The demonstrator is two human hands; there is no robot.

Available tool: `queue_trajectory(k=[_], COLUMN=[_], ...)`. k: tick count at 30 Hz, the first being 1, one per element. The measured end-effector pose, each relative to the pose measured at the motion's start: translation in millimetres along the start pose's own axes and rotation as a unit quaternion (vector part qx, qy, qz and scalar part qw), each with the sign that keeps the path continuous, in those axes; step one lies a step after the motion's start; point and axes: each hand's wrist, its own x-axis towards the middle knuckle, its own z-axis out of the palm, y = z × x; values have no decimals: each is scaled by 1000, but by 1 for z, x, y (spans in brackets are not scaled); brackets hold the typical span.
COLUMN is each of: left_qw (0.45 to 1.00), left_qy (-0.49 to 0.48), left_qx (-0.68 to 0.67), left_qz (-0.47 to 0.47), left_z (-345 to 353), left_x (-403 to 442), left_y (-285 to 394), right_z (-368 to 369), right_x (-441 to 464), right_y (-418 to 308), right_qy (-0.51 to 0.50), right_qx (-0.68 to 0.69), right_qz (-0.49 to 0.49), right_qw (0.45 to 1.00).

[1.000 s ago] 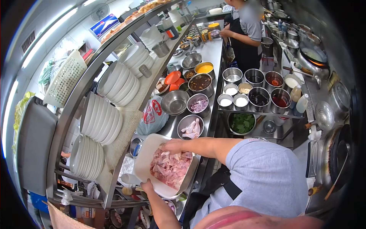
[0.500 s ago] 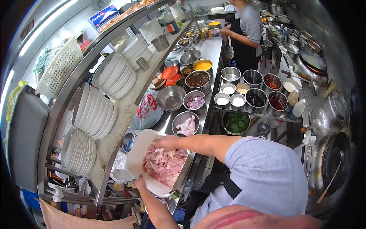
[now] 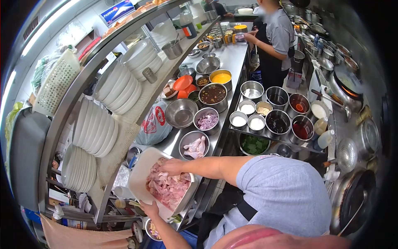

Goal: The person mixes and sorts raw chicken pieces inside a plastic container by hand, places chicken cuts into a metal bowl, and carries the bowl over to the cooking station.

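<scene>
A white plastic tub stands tilted at the counter's edge, holding a heap of raw chicken pieces. My right hand reaches into the far part of the heap. Its fingers are buried among the pieces, so their grip is hidden. At the tub's near left corner, my left hand grips the rim. Just beyond the tub, a steel bowl holds chicken drumsticks.
Chopped red onion fills a pot behind the drumsticks. Stacked white plates line the left shelf. Sauce pots stand on the right rack. A co-worker stands farther back, and a wok sits at lower right.
The view has shifted slightly, so the tub and counter appear further left and lower. My right hand stays in the chicken and my left hand stays on the tub's rim.
</scene>
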Motion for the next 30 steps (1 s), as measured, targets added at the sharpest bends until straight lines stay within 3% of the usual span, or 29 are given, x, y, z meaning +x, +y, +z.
queue_trajectory(k=[11, 17, 30], left_qw=[996, 989, 976], left_qy=[65, 30, 29], left_qx=[33, 104, 190], left_qz=[-47, -98, -97], left_z=[-21, -23, -18], left_x=[-37, -38, -40], left_y=[53, 67, 70], right_z=[5, 2, 15], right_x=[6, 5, 8], right_y=[24, 26, 28], right_qy=[-8, 3, 11], right_qx=[51, 75, 77], right_qz=[-54, -32, 6], right_qw=[997, 997, 997])
